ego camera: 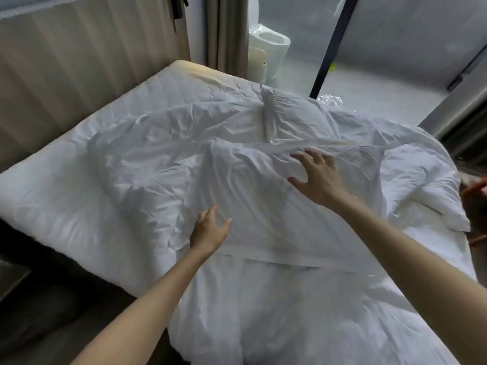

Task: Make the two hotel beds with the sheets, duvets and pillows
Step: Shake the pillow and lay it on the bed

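Note:
A bed [52, 185] fills the view, heaped with crumpled white linen. A white pillow [263, 201] lies across the middle of the heap. My right hand [319, 177] rests on the pillow's far part with fingers spread. My left hand [209, 230] is at the pillow's near left edge, fingers relaxed and touching the cloth. A second pillow [292, 119] lies beyond it, and a third [424, 191] at the right side. The rumpled duvet [276, 312] spills toward me over the near end.
A padded headboard [79, 61] runs along the left behind the bed. Curtains [226, 32] hang at the far corner beside a glass partition with a toilet [271, 48] behind it. Another person's hand [474, 196] shows at the right edge. Dark floor [52, 312] lies lower left.

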### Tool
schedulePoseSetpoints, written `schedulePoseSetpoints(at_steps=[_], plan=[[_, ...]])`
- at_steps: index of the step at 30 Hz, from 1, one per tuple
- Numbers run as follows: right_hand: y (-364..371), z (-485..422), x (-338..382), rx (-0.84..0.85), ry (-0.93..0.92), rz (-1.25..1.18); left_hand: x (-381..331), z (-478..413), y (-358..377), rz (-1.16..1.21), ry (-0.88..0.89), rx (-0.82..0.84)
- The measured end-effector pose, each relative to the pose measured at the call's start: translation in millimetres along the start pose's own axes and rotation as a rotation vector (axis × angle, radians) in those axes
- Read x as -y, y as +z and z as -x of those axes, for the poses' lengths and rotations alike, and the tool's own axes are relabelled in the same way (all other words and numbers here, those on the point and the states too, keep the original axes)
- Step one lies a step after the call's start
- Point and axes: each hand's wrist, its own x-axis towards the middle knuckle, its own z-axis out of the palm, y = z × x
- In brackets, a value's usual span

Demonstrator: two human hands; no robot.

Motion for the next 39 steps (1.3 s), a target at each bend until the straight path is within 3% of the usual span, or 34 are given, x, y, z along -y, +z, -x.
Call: schedulePoseSetpoints(at_steps=[6, 11, 17, 23, 31, 39], plan=[[52.6, -73.9, -32.9, 0.136, 0.047, 0.124, 27.5, -40.1, 63.9, 0.030, -0.169, 0.155], [104.0, -140.3, -65.0, 0.186, 0.053, 0.228, 44.5, -72.3, 115.6, 0.221, -0.425, 0.093], [172.6, -194.0, -91.6, 0.324, 0.120, 0.259, 50.6, -108.4, 160.2, 0.400, -0.589, -0.119], [195.2, -201.9, -103.7, 0.081, 0.061, 0.248, 41.1, -131.3, 180.7, 0.660, -0.772, -0.238], [179.0, -169.3, -71.2, -0.050, -0.009, 0.102, 46.8, -124.4, 188.6, 0.921, -0.578, -0.388], [98.5, -122.8, -50.4, -0.179, -0.018, -0.187, 39.0, -84.2, 145.6, 1.038, -0.510, -0.470]])
